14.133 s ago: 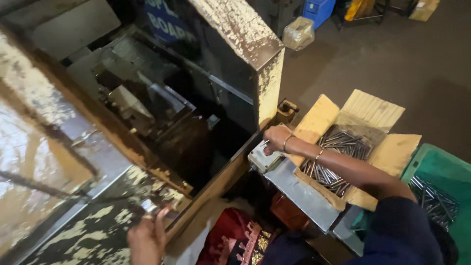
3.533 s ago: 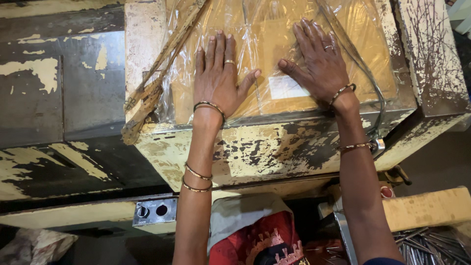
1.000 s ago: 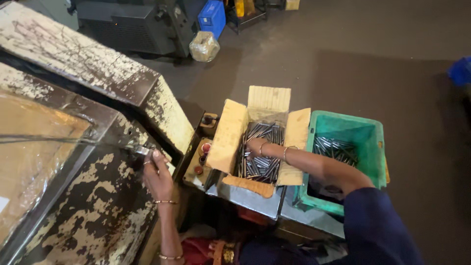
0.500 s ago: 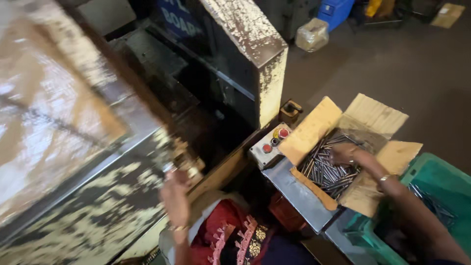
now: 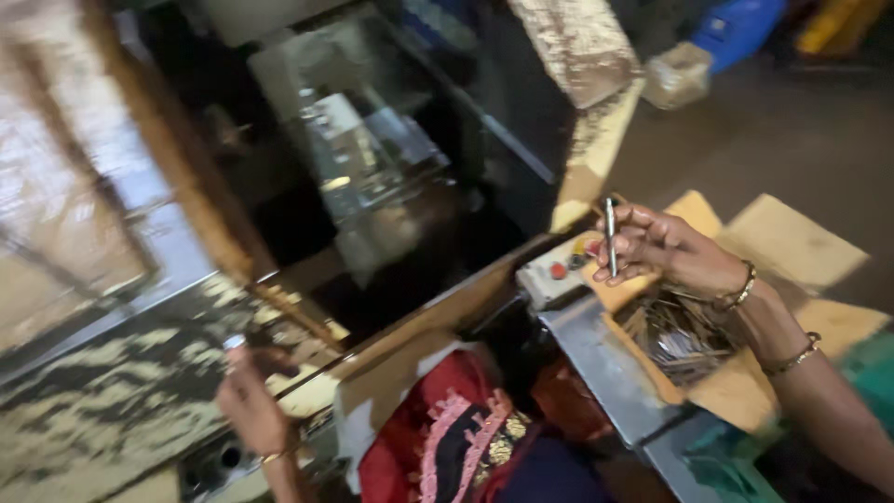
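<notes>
From my seat I start at the left of the frame, where a big worn machine guard [image 5: 102, 242] with flaking cream paint and a clear panel fills the upper left and runs down toward the lower left, all of it motion-blurred. Just below it, in the lower left, my left hand [image 5: 250, 410] is raised with its fingers curled around a small knob [image 5: 235, 343] on the guard's edge; a thin bangle sits at that wrist. Moving toward the centre, the open machine interior [image 5: 372, 186] shows dark with blurred metal parts inside, and a peeling cream housing [image 5: 582, 84] rises at the upper middle. At the bottom centre a red cloth with pink trim [image 5: 447, 438] lies across my lap. Right of centre, a small grey control box [image 5: 554, 279] with red buttons sits on the edge of a metal counter [image 5: 605, 363]. Just beside it, my right hand [image 5: 652, 250] is pinching a slim metal pin [image 5: 611, 233] between thumb and fingertips, held nearly upright above the control box; bangles circle that wrist. Under and to the right of this hand, an open cardboard box [image 5: 792, 242] with its flaps spread holds a heap of similar dark metal pins [image 5: 675, 331]. At the far lower right a green bin [image 5: 866, 373] is partly in view. At the upper right, on the floor, I see a pale container [image 5: 675, 74] and something blue [image 5: 740, 28], too blurred to tell.
</notes>
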